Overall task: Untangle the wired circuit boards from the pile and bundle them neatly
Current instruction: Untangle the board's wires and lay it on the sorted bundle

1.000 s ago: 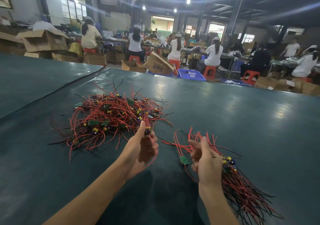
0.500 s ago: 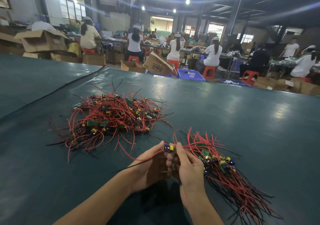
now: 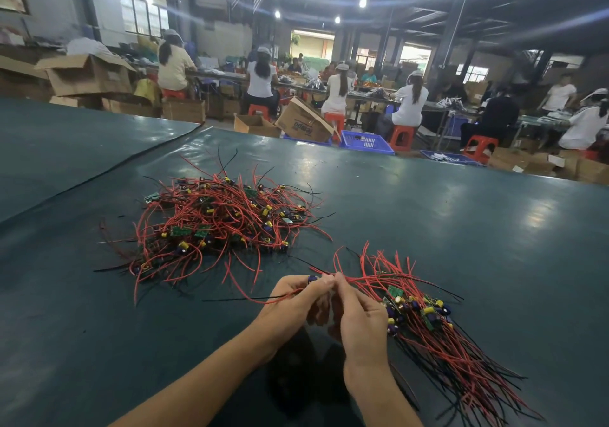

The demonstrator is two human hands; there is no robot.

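- Red and black leads (image 3: 260,299) run out from a tight pinch. The left hand (image 3: 290,304) closes its fingers (image 3: 321,283) on a small board (image 3: 311,278) at its purple capacitor. The right hand (image 3: 359,324) nips the wires with its fingers (image 3: 341,286) right beside it.
- Both hands meet at the fingertips, likely so that one steadies the board while the other draws its wires straight.
- That piece hangs just above the counter (image 3: 461,229), between the two heaps, where nothing else can snag it.
- One red and one black lead trail loose to the left. Others sweep right over the bundle (image 3: 438,337); I cannot tell whether those belong to the held board.
- This bundle lies just beside the right hand, its boards gathered at the near end and its wires fanned one way. The freed piece can probably be laid in alongside them.
- Farther off to the left, well apart, sits the pile (image 3: 224,222), thoroughly knotted. Judging by its bulk, most of the sorting remains.
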